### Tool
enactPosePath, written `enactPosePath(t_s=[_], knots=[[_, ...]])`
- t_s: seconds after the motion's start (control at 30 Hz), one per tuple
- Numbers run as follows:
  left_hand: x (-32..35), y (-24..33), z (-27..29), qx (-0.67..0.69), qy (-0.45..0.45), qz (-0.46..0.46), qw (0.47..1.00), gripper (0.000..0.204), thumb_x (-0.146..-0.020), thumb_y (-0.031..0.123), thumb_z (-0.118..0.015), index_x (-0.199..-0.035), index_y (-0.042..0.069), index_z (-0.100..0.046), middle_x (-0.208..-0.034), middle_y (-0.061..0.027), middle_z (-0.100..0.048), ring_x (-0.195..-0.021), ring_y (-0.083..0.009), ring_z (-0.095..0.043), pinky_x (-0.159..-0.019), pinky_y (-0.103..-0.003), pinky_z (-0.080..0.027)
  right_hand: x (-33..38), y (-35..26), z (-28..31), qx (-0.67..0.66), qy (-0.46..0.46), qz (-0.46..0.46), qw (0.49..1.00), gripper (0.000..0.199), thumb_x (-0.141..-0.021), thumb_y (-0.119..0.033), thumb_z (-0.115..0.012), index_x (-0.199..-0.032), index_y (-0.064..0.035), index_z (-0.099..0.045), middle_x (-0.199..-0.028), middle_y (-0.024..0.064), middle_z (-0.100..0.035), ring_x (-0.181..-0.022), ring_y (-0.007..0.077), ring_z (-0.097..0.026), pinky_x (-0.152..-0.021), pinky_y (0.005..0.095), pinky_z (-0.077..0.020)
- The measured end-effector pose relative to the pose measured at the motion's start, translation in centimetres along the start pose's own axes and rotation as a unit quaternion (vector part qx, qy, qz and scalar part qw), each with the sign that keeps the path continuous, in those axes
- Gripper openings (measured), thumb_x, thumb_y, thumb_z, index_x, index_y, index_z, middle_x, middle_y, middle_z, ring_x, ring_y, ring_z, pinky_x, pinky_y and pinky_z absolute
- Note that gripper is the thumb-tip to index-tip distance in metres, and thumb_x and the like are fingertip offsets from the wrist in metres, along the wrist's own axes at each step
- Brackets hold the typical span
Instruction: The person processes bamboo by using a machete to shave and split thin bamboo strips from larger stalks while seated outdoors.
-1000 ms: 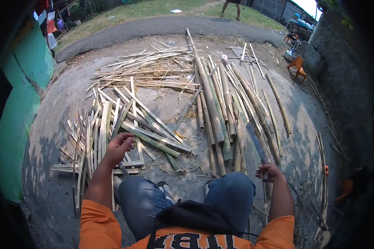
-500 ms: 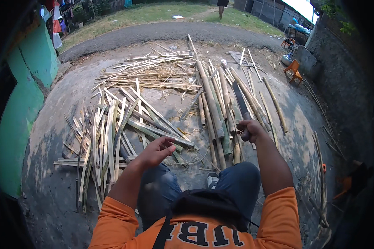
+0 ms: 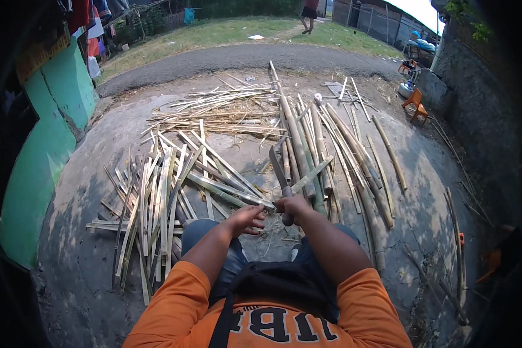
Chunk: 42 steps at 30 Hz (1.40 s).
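Observation:
My right hand (image 3: 294, 210) is closed round the handle of a machete (image 3: 279, 167), whose dark blade points up and away over the bamboo. A pale split bamboo strip (image 3: 313, 174) slants from beside this hand across the poles; I cannot tell whether the hand also grips it. My left hand (image 3: 248, 220) is held just left of the machete handle, fingers loosely bent and apart, with nothing seen in it. Just beyond its fingertips lies the near end of a split bamboo length (image 3: 260, 200). Whole bamboo poles (image 3: 296, 133) stretch away ahead.
Heaped bamboo strips (image 3: 162, 203) lie on my left, and thinner strips (image 3: 220, 110) farther ahead. More poles (image 3: 390, 152) are on the right. An orange chair (image 3: 415, 106) stands by the right wall. Beyond the road (image 3: 226, 58), a person (image 3: 310, 14) is on the grass.
My right hand has swung left and nearer with the machete, towards my left hand. My left hand has shifted right and slightly nearer. The pale strip now shows beside the right hand.

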State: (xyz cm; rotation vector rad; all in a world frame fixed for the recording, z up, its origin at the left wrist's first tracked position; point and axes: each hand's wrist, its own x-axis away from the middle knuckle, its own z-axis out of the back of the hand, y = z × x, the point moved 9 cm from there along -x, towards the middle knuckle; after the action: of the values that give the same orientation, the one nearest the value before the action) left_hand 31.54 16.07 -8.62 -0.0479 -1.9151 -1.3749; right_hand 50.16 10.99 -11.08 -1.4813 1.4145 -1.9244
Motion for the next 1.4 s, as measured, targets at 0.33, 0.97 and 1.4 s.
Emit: enactPosePath(t_s=[0.33,0.97,1.4], knots=[[-2.1,0.2,-3.9,0.019,-0.047,0.019,0.999,0.051,-0.112,0.052,-0.043,-0.144,0.013,-0.054,-0.127,-0.0097,-0.065,-0.114,-0.0299,-0.065,-0.096,-0.053,-0.054,0.1,1.3,0.3,0.03,-0.005,0.067,0.997,0.042,-0.086,-0.023,-0.086,-0.109,0.0084,-0.07,-0.098,0.016,-0.075,-0.084,0.0258,-0.075,-0.069,0.0407,-0.0569],[-4.3,0.2,-2.6,0.007,-0.004,-0.01,1.0,0.035,-0.109,0.033,-0.056,-0.134,0.009,-0.062,-0.131,-0.0054,-0.07,-0.104,-0.022,-0.07,-0.087,-0.041,-0.058,2.6,-2.7,3.5,0.257,0.074,0.089,0.96,0.064,-0.08,-0.04,-0.084,-0.121,0.0068,-0.068,-0.12,0.0304,-0.071,-0.116,0.0436,-0.069,-0.097,0.0472,-0.0548],[4.9,4.3,4.8,0.167,0.057,-0.107,0.978,0.03,-0.109,0.031,-0.055,-0.123,0.006,-0.063,-0.115,-0.01,-0.076,-0.094,-0.0184,-0.074,-0.074,-0.031,-0.059,0.1,-5.0,7.9,0.073,0.217,0.161,0.96,0.056,-0.082,-0.035,-0.083,-0.119,0.0048,-0.066,-0.113,0.0276,-0.073,-0.11,0.0417,-0.071,-0.095,0.0486,-0.0542]])
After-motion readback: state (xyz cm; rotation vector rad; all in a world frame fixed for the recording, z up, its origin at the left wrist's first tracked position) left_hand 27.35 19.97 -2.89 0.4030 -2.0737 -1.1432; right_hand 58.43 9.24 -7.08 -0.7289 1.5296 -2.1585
